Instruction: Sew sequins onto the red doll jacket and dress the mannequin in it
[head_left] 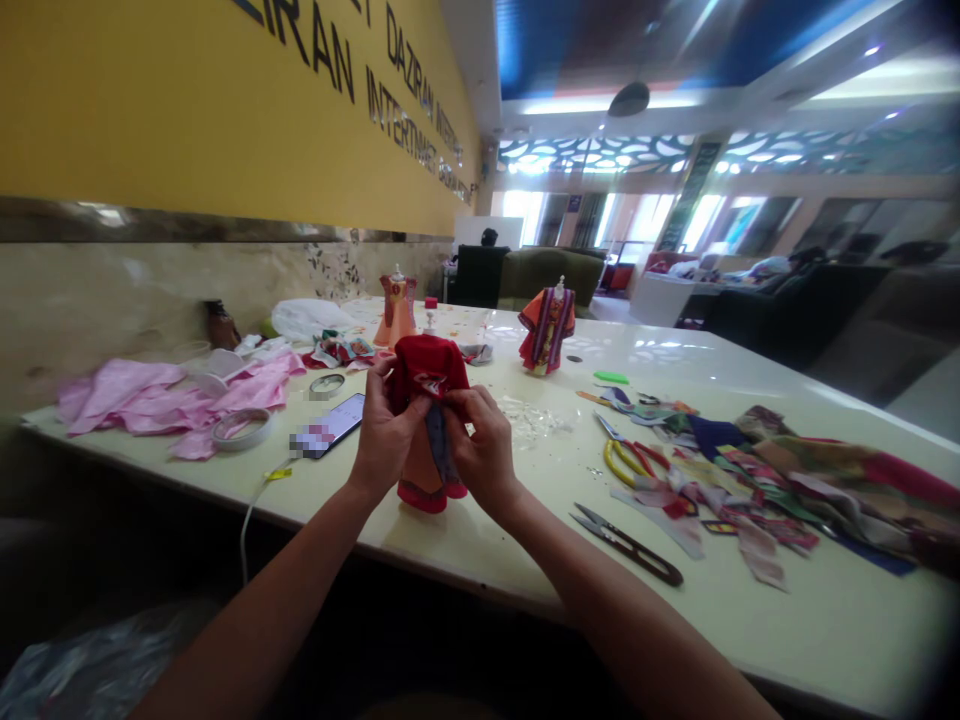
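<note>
Upright near the table's front edge stands a small doll costume point(430, 470), with a red top, orange and blue-grey panels and a red hem. My left hand point(386, 425) is closed on the left side of its red cloth point(429, 355), thumb toward the middle. From the right, my right hand point(481, 440) pinches the cloth near the same spot at the chest. A small patterned patch shows between the fingertips; whether anything tiny is held there is hidden. Behind it are two more dressed figures, an orange one point(397, 312) and a red and purple striped one point(549, 330).
Left lie pink cloth point(127, 392), a tape roll point(243, 428) and a phone point(327, 428) with a cable. To the right are thread snips point(637, 552), yellow-and-red-handled scissors point(626, 462) and a heap of fabric scraps point(750, 465). Small pale bits point(531, 422) lie mid-table. A yellow wall point(187, 110) borders the left.
</note>
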